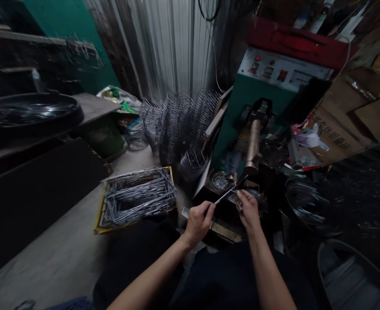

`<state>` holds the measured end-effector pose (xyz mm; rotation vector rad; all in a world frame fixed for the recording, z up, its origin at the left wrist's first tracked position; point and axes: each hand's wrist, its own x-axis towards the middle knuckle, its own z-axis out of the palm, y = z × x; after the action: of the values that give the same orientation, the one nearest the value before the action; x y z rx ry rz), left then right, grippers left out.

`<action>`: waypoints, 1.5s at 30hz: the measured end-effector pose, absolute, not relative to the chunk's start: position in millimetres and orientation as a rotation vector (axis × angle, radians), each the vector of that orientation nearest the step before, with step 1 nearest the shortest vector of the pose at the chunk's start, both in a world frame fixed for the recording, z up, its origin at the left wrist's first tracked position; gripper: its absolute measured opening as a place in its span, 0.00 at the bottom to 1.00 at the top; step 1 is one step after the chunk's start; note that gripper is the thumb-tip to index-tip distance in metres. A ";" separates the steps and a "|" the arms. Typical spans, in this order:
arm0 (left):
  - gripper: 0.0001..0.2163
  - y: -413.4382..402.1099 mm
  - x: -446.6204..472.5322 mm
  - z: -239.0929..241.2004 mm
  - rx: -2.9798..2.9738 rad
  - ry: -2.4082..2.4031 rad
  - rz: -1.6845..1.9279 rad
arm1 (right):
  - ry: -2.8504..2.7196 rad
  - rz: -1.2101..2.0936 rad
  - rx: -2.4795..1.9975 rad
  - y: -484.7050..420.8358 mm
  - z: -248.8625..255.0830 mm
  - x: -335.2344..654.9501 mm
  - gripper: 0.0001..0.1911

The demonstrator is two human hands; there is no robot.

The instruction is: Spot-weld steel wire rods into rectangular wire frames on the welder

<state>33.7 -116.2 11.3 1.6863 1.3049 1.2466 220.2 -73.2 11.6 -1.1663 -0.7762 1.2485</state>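
Observation:
My left hand [199, 221] is closed around a thin metal rod [223, 196], which slants up and right toward the lower electrode tip of a green spot welder [230, 137]. My right hand [248, 209] pinches close to the rod's far end; whatever lies between its fingertips is too small and dark to make out. Just above the hands hangs the welder's copper-coloured upper arm [253, 144]. A round dish of small metal pieces [220, 181] sits left of the electrode tips.
A yellow crate [97, 219] full of bent wire rods stands on the floor at left. Behind it are stacked wire baskets [177, 116]. Coiled wire [309, 202] lies at right, near cardboard boxes [341, 116]. A dark tub [347, 267] is at lower right.

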 end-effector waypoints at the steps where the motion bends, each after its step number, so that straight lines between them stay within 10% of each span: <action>1: 0.12 -115.4 33.7 11.4 1.687 1.301 1.248 | -0.776 1.249 -1.167 -72.7 11.3 220.4 0.17; 45: 0.15 -66.3 40.4 12.6 1.768 1.202 1.199 | -0.834 1.061 -1.306 -58.2 22.4 236.5 0.19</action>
<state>40.4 -66.3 12.6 1.7676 1.2024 1.1986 236.5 -58.2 22.4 -1.3063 -0.8337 1.0613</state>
